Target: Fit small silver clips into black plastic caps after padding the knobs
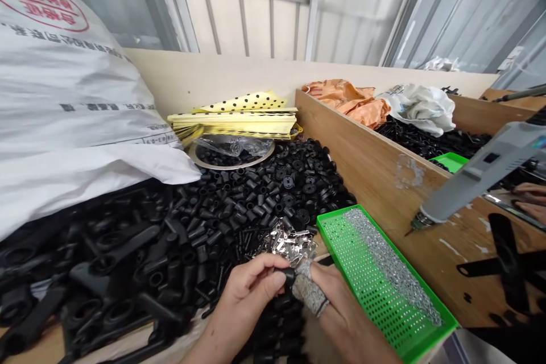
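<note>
My left hand [251, 290] pinches a small black plastic cap [290, 276] between thumb and forefinger. From the other side, my right hand [341, 301] closes on the same cap, its fingers partly hiding it. Grey finger covers [310, 290] are wrapped round digits of that hand. Just beyond both hands lies a heap of shiny metal clips [292, 240]. Below them, more black cylindrical pieces [277, 330] are gathered, blurred in part.
Black caps [230, 205] and larger black handles [119, 261] cover the left. A green perforated tray [341, 239] holds small metal pieces. An electric screwdriver [464, 176] hangs over the wooden divider [362, 159]. Someone else's hand [531, 199] shows far right. A white sack [77, 91] stands left.
</note>
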### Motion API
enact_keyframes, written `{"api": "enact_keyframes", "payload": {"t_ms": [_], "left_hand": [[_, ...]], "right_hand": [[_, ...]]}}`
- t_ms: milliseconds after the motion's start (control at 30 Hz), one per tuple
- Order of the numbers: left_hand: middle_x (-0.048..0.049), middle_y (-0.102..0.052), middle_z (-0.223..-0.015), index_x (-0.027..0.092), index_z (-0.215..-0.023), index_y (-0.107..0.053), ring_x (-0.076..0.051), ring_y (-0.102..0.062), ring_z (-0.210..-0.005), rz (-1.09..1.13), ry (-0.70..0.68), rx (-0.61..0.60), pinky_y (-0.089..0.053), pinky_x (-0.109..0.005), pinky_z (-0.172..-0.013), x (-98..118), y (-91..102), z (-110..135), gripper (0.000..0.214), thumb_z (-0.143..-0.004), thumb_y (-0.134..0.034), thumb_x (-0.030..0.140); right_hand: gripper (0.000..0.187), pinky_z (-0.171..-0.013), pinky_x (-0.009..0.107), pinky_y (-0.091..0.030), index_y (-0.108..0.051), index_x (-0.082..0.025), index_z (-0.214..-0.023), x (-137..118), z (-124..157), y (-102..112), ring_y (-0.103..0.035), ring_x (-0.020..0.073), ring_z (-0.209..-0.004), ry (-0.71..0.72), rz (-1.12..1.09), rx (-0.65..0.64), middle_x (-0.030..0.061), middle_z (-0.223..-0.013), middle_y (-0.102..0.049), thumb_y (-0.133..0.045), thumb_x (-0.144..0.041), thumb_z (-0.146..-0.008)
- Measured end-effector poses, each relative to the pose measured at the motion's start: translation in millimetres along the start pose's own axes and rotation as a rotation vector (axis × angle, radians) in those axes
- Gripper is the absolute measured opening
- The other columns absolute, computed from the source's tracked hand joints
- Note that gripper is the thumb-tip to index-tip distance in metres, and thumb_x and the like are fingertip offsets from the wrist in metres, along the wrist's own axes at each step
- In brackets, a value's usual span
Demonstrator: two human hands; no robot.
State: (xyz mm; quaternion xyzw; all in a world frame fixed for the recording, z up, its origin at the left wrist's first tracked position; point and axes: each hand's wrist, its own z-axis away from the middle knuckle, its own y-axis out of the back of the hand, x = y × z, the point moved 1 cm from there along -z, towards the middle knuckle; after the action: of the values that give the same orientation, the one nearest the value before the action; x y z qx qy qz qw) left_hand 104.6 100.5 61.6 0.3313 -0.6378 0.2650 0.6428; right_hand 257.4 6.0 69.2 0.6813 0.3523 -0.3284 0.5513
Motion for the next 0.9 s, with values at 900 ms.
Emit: {"api": "enact_keyframes", "payload": {"t_ms": [900], "left_hand": [[0.0013,-0.064,-0.060,0.018,-0.090,-0.067,-0.012,-0.058,-0.056,-0.098,0.086,0.003,-0.047,-0.018,-0.054,3.9,-2.0,13.6,0.022,-0.083,-0.056,0.036]], "right_hand": [[0.012,-0.072,0.031,-0.040,-0.044,-0.019,-0.077,-7.1,-1.5,-2.7,-0.050,0.0189,-0.078,0.122,0.097,-0.095,0.0058,-0.083,-0.055,-0.034,-0.012,-0.081]]}}
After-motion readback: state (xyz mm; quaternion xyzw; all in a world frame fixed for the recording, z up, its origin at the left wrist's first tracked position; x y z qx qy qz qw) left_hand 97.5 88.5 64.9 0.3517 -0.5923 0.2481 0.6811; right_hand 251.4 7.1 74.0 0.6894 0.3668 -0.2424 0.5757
